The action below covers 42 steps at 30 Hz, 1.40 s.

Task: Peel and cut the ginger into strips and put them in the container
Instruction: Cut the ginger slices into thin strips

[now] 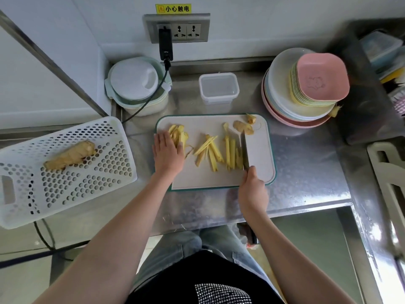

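— Grey, broad and flat, the steel cleaver blade (255, 148) lies on the pale cutting board with the green rim (219, 181). Who holds it?

— The right hand (253, 189) grasps the handle, fingers curled round it. The blade's left edge touches the nearest row of yellow ginger strips (232, 152).

— And the other hand?

— The left hand (166, 152) is far to the left of the knife, near the board's left edge. It lies flat, fingers straight, resting on a small heap of cut ginger pieces (178, 133). It clenches nothing.

— Where is the rest of the ginger?

— More strips (209, 150) lie between the two hands. Beyond the knife tip there are brown peel scraps (243, 126). One whole unpeeled ginger root (70, 154) waits in the white perforated plastic basket (109, 132), well to the left of the left hand.

— And the container?

— The clear square plastic container (219, 88) stands behind the board, beyond both hands. It looks empty.

— How will the strips handle?

— I judge them light, stiff and a little moist, so they may stick to the fingers or the blade. Better to gather them in a bundle, or scoop them on the flat blade, than to pinch them one by one.
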{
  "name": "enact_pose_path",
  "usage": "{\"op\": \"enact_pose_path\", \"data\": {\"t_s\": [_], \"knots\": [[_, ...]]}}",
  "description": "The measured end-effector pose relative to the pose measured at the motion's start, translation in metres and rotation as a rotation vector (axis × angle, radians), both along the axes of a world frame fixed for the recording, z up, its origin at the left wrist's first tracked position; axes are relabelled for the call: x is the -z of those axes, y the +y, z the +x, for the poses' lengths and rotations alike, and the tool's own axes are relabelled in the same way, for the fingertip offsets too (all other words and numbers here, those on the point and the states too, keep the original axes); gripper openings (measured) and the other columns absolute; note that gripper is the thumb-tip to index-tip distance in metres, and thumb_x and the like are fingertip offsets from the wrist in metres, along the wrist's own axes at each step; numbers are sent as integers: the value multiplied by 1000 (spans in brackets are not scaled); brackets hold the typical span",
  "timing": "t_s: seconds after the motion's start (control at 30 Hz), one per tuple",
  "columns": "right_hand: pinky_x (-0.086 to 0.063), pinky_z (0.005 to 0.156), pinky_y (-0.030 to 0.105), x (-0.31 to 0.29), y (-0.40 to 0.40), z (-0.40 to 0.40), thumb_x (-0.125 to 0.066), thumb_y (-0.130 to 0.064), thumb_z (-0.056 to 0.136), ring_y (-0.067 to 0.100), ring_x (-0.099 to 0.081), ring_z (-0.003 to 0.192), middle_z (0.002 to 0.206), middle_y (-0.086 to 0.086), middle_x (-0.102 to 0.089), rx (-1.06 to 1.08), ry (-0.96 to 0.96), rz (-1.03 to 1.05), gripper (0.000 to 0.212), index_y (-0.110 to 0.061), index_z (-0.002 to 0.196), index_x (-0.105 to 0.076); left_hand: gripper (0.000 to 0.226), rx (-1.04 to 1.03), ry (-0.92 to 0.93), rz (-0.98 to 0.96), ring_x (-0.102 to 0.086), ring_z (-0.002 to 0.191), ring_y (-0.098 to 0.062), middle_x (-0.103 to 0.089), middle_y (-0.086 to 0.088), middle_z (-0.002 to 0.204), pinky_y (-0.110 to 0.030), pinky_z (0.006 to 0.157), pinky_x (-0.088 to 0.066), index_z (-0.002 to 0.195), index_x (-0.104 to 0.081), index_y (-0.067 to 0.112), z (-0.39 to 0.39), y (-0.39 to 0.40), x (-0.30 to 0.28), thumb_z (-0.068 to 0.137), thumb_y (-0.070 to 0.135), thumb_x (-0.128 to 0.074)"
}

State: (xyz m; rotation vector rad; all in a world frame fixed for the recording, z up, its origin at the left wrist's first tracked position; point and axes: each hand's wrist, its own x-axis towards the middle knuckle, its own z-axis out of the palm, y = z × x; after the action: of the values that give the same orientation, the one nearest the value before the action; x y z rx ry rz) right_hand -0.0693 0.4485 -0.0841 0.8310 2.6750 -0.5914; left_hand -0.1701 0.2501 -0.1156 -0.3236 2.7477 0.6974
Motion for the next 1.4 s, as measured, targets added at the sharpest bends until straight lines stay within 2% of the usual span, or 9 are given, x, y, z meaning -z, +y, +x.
{"op": "enact_pose_path", "data": {"t_s": [0.2,0.4,0.6,0.8,0.9,1.03,1.23,1.3,1.4], "knots": [[-46,59,38,-4,-39,-23,-28,-10,101,33,-58,74,84,16,-60,-58,-15,-31,8,-14,98,-34,53,74,119,87,-27,139,-27,-32,-15,150,-30,115,-12,148,-21,3,8,-7,-8,102,27,-31],[-45,59,37,-9,-77,-32,-33,-5,99,33,-60,77,87,15,-62,-250,-48,-24,10,-14,102,-34,54,76,127,185,-27,138,-27,-36,-11,149,-33,112,-21,149,-22,8,19,-7,-5,101,29,-34],[-41,59,38,-15,-48,-52,-27,-24,105,38,-61,79,88,19,-64,-167,57,-6,14,-13,99,-34,82,251,165,75,-6,146,-26,-5,-10,159,-30,117,-1,151,-6,8,25,-15,-5,93,49,-46],[-45,61,39,-7,-75,-48,-31,-3,98,35,-61,80,88,15,-62,-284,-62,4,11,-14,99,-31,106,433,94,-34,7,146,-27,8,-16,157,-30,115,8,148,8,2,33,-5,-3,84,62,-52],[-43,58,38,-4,-73,-41,-32,-10,101,35,-60,74,83,15,-60,-253,-12,-33,8,-16,95,-29,94,392,82,14,0,146,-28,3,-14,158,-32,117,-1,150,5,6,31,-8,-9,89,50,-52],[-36,48,33,-7,-33,-42,-30,-28,104,33,-52,60,68,9,-55,-83,170,-102,20,-13,91,-34,75,381,243,-66,-19,142,-35,-20,-18,154,-42,116,-18,148,-20,6,20,-3,-13,88,46,-40],[-30,44,27,-4,17,-21,-31,-27,103,25,-45,50,63,4,-47,170,296,-134,25,-12,84,-36,62,804,187,-166,-4,146,-22,-7,-7,159,-33,119,-2,150,-14,8,-30,60,-20,99,36,-36],[-32,44,28,-1,27,-12,-32,-26,102,27,-47,52,63,5,-49,199,270,-138,25,-13,81,-35,63,747,133,-200,-6,146,-24,-9,-9,159,-38,119,-6,150,-16,9,-41,77,-16,97,36,-38],[-41,42,32,3,31,-3,-35,-24,101,31,-50,52,62,6,-50,188,234,-179,25,-17,77,-35,62,360,206,-166,-10,145,-27,-14,-13,157,-41,119,-6,150,-12,6,-36,70,-14,98,30,-36]]}}
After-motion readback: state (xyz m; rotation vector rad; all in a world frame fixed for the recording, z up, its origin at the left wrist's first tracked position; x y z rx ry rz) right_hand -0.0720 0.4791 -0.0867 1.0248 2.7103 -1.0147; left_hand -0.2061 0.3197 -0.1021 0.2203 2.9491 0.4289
